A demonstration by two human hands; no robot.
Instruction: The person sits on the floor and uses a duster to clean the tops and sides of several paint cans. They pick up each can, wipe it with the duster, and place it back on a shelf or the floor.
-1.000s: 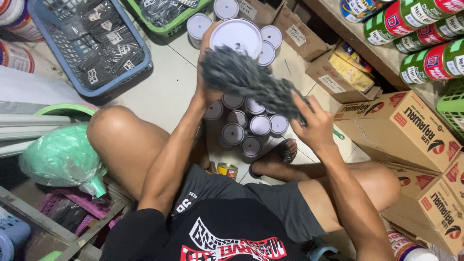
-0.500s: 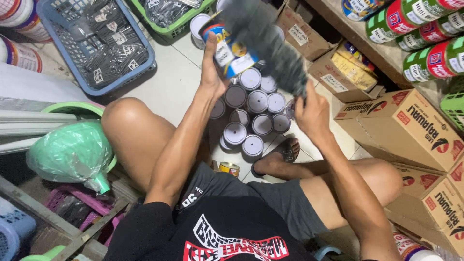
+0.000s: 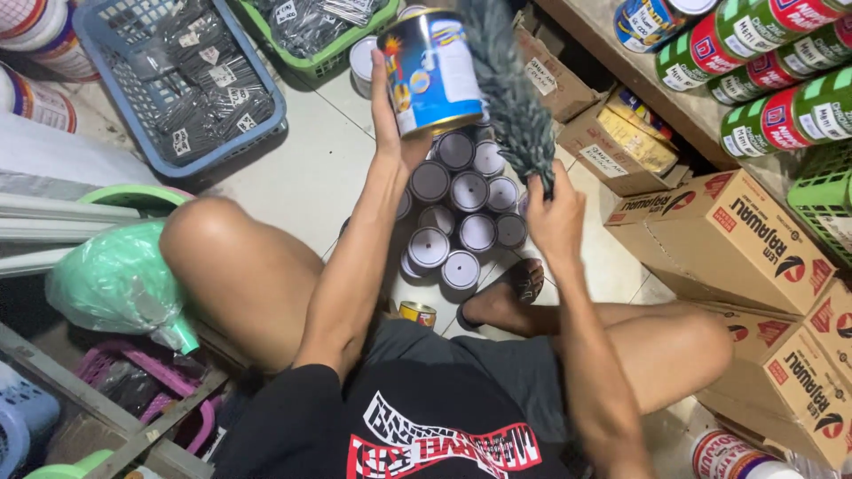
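We hold a blue can point(image 3: 432, 71) up in our left hand point(image 3: 390, 124), its grip wrapped round the side of the can, which tilts slightly with its gold bottom rim toward us. Our right hand point(image 3: 555, 217) is closed around the lower end of a grey shaggy duster point(image 3: 506, 89), and the duster's strands lie against the right side of the can. Both are raised above a cluster of small tins point(image 3: 461, 213) standing upright on the tiled floor point(image 3: 311, 168), packed side by side between our legs, just beyond our sandalled foot point(image 3: 506, 297). One little yellow tin point(image 3: 417, 312) stands apart, near our lap. To the left sits a blue basket point(image 3: 266, 106) full of dark packets, with a green basket point(image 3: 355, 44) behind it. Cardboard boxes point(image 3: 737, 239) stand at the right, under a shelf point(image 3: 621, 53) of green cans point(image 3: 781, 115) lying on their sides
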